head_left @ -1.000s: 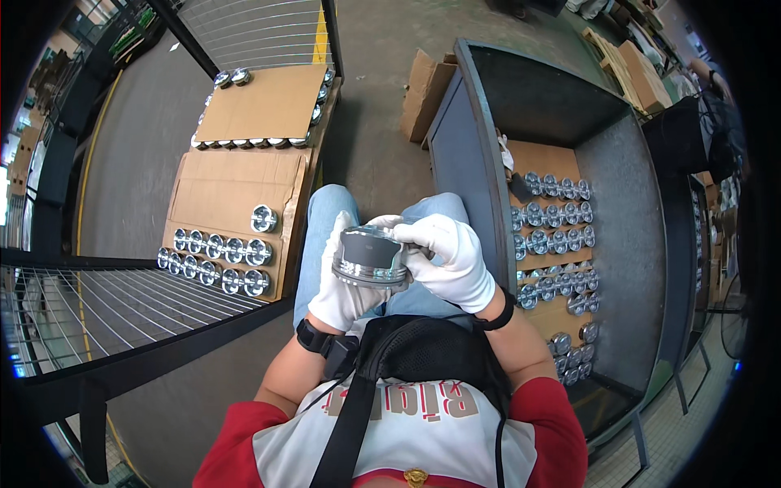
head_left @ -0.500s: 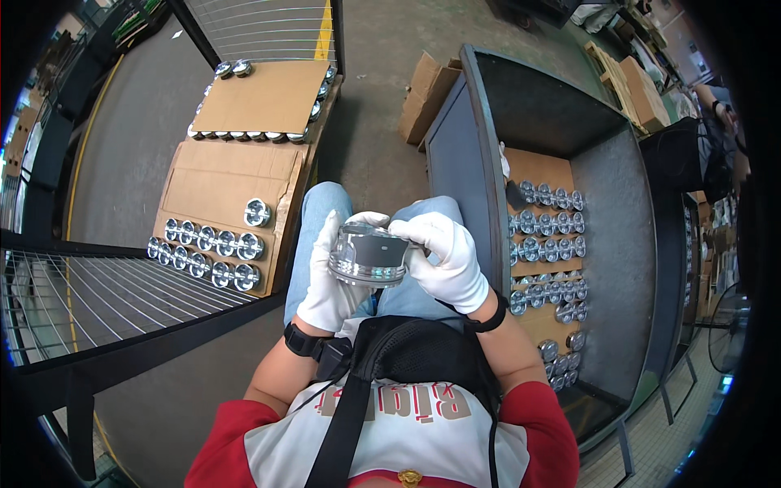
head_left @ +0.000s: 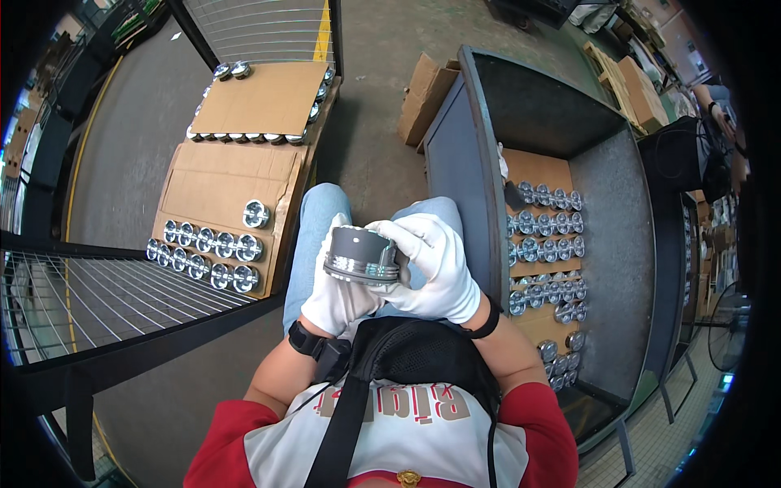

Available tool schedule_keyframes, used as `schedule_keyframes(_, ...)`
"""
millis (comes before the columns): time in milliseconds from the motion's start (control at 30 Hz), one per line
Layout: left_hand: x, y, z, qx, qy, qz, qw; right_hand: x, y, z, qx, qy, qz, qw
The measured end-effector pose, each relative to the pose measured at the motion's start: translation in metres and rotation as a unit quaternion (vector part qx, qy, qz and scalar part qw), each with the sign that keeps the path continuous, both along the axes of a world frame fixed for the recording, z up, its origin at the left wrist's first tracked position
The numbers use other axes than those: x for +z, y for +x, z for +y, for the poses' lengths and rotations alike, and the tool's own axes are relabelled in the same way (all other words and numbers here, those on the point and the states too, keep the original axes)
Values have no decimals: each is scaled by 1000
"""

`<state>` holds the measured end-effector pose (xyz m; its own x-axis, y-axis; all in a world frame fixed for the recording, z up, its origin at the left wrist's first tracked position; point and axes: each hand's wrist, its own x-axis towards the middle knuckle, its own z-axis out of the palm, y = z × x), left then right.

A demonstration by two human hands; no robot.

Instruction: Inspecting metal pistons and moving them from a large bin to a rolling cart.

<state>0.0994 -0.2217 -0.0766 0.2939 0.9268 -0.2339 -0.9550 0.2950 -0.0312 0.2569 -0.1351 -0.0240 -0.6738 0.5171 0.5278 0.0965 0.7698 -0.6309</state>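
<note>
Between my two white-gloved hands, above my lap, is a metal piston [head_left: 360, 254] with a dark grey patch on its side and shiny ring grooves along its lower edge. My left hand [head_left: 332, 285] is closed round its left side and underside. On the right, my right hand [head_left: 439, 264] grips the piston's rim, with fingers at the top and thumb lower down. The fingertips behind the piston are hidden. To the left, a lone piston [head_left: 255, 214] stands on a cardboard sheet [head_left: 232, 175], behind two rows of pistons [head_left: 214, 242].
A second cardboard sheet [head_left: 260, 98] lies over more pistons farther back. At right, a deep grey metal bin [head_left: 606, 244] holds several rows of pistons [head_left: 547, 222] on cardboard. Wire mesh panels [head_left: 122, 305] edge the left stand. A folded cardboard box [head_left: 427, 98] leans against the bin.
The piston has been turned so a different part of its side and its dark patch face me. My right hand has shifted its fingers round the rim, with the thumb lower.
</note>
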Motion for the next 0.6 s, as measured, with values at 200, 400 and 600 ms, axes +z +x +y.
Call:
schedule_keyframes(200,23,-4,6,74,7,67,995,-1,1,10,3,29,20,999)
schedule_keyframes(400,37,-2,4,132,-32,192,972,-5,1,7,7,4,23,1000)
schedule_keyframes(600,45,-5,1,144,-57,275,949,-6,4,13,1,24,14,1000)
